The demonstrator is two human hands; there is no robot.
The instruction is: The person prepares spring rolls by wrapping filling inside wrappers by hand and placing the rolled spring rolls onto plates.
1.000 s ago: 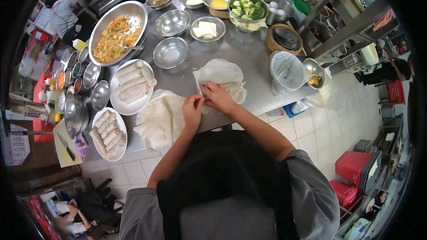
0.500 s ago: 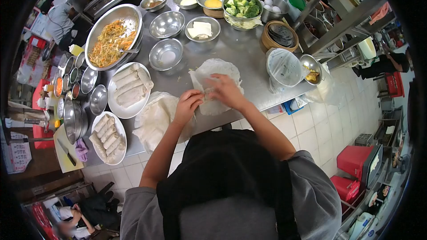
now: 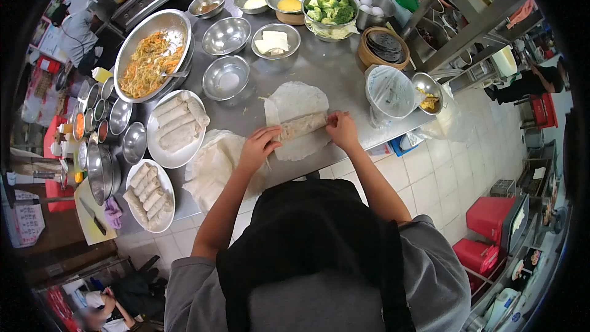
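Note:
A partly rolled spring roll (image 3: 304, 125) lies across a thin round wrapper (image 3: 296, 96) on the steel table, its filling faintly showing through the sheet. At its left end, my left hand (image 3: 260, 147) presses with closed fingers. My right hand (image 3: 342, 129) pinches the opposite end, fingertips curled over the folded edge. Beside my left forearm rests a stack of loose wrappers (image 3: 216, 163), hanging past the table edge. Finished rolls fill an oval white plate (image 3: 176, 158) to the left and a second white plate (image 3: 161, 226) nearer the corner.
Shredded vegetable filling sits in a big steel bowl (image 3: 132, 89). Steel bowls, including one of broccoli (image 3: 330, 9), line the back. A lined plastic tub (image 3: 391, 101) stands right. A knife (image 3: 93, 216) lies on a cutting board (image 3: 88, 197). Other people are farther off.
My right hand has moved right, from over the wrapper to the roll's far end. The wrapper is now folded over into a roll shape. My left hand stays nearly in place.

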